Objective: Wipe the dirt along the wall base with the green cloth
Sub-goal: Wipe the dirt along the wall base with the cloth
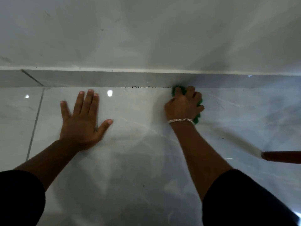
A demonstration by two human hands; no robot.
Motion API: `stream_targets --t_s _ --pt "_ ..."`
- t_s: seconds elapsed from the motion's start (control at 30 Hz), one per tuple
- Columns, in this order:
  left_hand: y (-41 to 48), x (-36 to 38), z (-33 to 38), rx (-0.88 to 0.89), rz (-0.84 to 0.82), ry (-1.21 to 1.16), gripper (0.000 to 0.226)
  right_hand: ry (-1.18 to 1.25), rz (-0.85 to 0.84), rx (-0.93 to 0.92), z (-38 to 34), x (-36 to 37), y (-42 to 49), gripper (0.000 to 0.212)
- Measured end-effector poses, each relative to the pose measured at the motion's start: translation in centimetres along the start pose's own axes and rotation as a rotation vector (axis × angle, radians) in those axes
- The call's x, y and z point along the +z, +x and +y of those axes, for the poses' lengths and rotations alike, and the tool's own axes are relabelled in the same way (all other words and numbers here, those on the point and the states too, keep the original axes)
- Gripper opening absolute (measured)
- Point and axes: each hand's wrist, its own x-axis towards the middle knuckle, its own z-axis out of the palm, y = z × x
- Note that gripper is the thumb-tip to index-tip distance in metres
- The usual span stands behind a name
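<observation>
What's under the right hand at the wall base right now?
The green cloth, bunched in the right hand and pressed where floor meets skirting. Only its edges show. Dark dirt specks continue leftward; any dirt beneath the cloth is hidden.

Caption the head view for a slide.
Right hand presses green cloth against dirt at wall base; left hand flat on floor.

I see no words, numbers or signs to read here. My crumpled green cloth (180,90) has no label I can see, and the shiny pale tile floor (146,160) and grey wall base (97,79) are bare.
</observation>
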Motion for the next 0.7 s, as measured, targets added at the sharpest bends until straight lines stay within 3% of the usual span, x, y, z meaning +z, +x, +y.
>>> stream_targets --t_s 0.1,0.2,0.33,0.43,0.57,0.7 --pt "0.1 -0.2 0.0 -0.005 0.008 0.001 0.096 0.034 -0.006 -0.176 -4.3 0.7 -2.6 0.045" --pt "0.0 -0.3 0.1 0.003 0.006 -0.013 0.096 -0.001 -0.013 -0.303 -1.9 -0.2 -1.3 0.042" --pt "-0.1 0.0 -0.2 -0.001 0.013 -0.003 0.095 -0.060 -0.033 -0.131 3.1 -0.9 1.2 0.042" --pt "-0.1 0.1 -0.1 0.006 0.018 -0.006 0.094 -0.054 -0.029 -0.024 -0.2 -0.5 0.0 0.046" --pt "-0.1 -0.2 0.0 -0.003 0.012 0.001 0.094 -0.002 -0.055 -0.217 -4.6 0.1 -2.6 0.048" --pt "0.0 -0.3 -0.1 -0.003 0.014 -0.011 0.094 -0.058 -0.069 -0.275 0.8 -1.0 0.3 0.044"
